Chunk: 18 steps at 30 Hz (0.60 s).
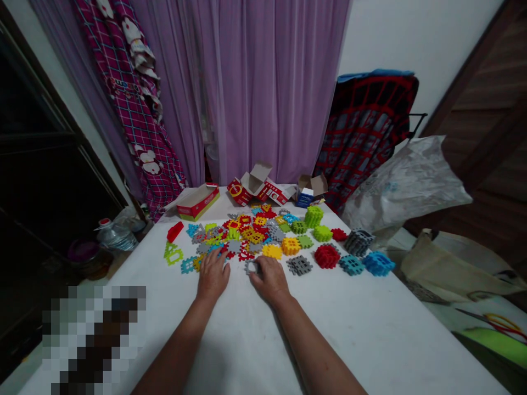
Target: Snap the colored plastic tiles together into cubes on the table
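My right hand (270,278) pinches a grey interlocking tile (249,267) with an opening in it, low over the table. My left hand (213,277) rests at the near edge of a mixed pile of coloured interlocking tiles (251,235), fingers stretched out over a few pieces. A blue window-shaped tile (188,265) lies just left of that hand. Beyond the right hand are a yellow tile (272,252) and a grey stack of tiles (300,265). Farther right stand a red stack (327,256) and a blue stack (379,264).
Opened cardboard boxes stand along the table's far edge: a red and green box (198,203), a red box (276,193) and a blue box (305,197). A light green stack (314,217) rises behind the other stacks. Purple curtains (272,93) hang behind the white table (349,334).
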### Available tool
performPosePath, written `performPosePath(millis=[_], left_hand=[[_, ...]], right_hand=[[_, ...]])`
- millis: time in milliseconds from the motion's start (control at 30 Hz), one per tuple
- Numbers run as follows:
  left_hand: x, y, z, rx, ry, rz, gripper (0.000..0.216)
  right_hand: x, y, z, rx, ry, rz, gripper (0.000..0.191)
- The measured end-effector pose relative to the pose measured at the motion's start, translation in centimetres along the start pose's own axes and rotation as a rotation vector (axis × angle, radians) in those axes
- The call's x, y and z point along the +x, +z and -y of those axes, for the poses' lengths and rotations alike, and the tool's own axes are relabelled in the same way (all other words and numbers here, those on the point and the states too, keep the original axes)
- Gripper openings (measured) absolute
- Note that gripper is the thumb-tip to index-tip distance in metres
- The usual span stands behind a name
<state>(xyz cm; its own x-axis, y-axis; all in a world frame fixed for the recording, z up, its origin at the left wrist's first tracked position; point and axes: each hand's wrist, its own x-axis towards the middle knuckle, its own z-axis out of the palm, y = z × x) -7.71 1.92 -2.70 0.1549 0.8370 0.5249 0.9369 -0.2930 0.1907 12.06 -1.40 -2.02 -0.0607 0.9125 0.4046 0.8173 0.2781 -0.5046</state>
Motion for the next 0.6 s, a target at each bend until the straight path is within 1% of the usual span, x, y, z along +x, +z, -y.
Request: performPosePath(millis=[100, 267, 400, 500, 600], left_hand=[[0.0, 0.2, 0.2, -0.022, 0.008, -0.006, 0.037], [-0.2, 0.2, 0.2, -0.039, -0.011, -0.011, 0.037], [-0.3, 0.1, 0.2, -0.058, -0.018, -0.016, 0.036], [-0.4, 0.1, 0.3, -0.087, 0.001, -0.016, 0.036], [-0.4, 0.3, 0.5, -0.128, -0.014, -0.028, 0.035]], right_hand=[[0.1, 0.1, -0.2, 0.028, -0.005, 0.009, 0.029], [0.0, 0.1, -0.6, 0.016, 0.028, 0.006, 0.031], [-0.3, 0.3, -0.8, -0.025, 0.071, -0.044, 0.043], [-0.7, 0.3, -0.9, -0.049, 0.085, -0.049, 0.05], [-1.3, -0.1, -0.9, -0.059, 0.074, -0.038, 0.043]])
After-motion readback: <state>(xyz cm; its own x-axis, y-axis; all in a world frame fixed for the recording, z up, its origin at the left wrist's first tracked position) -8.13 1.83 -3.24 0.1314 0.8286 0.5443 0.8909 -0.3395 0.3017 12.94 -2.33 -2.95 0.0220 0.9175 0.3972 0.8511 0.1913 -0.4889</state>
